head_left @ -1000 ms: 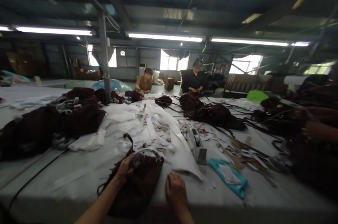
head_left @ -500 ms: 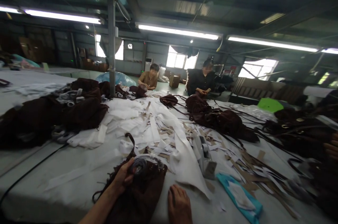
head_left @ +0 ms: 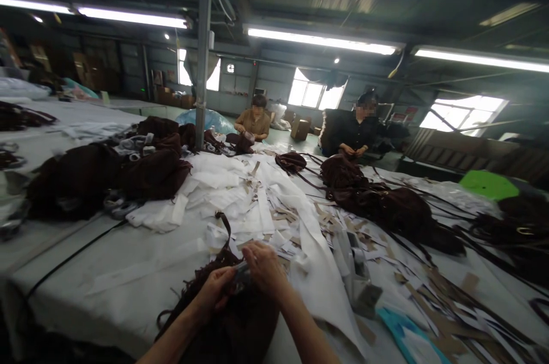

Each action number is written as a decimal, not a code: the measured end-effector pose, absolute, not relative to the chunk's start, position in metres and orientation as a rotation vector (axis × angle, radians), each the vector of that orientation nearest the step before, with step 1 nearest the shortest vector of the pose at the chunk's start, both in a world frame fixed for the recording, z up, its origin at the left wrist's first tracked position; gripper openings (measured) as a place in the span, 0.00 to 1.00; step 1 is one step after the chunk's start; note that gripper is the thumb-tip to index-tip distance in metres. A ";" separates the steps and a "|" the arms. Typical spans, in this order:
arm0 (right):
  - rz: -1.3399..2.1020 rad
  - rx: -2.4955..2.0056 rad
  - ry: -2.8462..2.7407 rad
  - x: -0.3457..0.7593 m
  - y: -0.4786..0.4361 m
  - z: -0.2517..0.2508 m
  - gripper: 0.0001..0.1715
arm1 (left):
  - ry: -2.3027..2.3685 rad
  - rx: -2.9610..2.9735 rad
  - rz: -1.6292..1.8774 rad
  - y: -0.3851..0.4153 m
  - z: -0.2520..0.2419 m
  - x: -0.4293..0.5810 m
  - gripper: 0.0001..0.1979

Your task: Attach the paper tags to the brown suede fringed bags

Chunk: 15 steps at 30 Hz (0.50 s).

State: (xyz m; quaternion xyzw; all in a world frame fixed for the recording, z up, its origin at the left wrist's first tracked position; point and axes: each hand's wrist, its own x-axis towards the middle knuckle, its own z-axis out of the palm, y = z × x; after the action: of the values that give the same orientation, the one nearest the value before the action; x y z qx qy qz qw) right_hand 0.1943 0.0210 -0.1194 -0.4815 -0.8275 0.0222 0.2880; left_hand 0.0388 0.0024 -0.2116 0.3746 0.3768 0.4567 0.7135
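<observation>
In the head view, the brown bag (head_left: pixel 246 330) lies at the near edge of the surface (head_left: pixel 107 261). The left hand (head_left: pixel 219 287) pinches a grey band (head_left: pixel 242 268) above it; the right hand (head_left: pixel 265 266) curls over the band's far side, its fingertips hidden, so I cannot tell its grip. A steady left pinch, clear of the loose strips (head_left: pixel 266 212), should help.

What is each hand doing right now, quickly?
Left hand: closed, pinching the grey wrap over the brown bag.
Right hand: fingers bent beside the wrap; whether it grips cannot be told.
</observation>
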 end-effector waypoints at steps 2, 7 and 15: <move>-0.002 -1.240 -2.328 0.182 0.025 -0.128 0.23 | 0.843 0.855 1.023 0.002 -0.213 0.040 0.23; -0.211 -1.268 -2.369 0.184 0.015 -0.159 0.24 | 0.840 0.914 0.940 0.006 -0.220 0.044 0.26; -0.381 -1.326 -2.166 0.206 0.004 -0.188 0.20 | 0.720 0.922 0.828 0.007 -0.221 0.049 0.24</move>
State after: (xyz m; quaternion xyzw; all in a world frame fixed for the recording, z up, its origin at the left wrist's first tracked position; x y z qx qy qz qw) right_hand 0.2062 0.0043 -0.1879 -0.4952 -0.8091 -0.1424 0.2827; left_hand 0.0485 0.0069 -0.2215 0.4224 0.3299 0.3795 0.7542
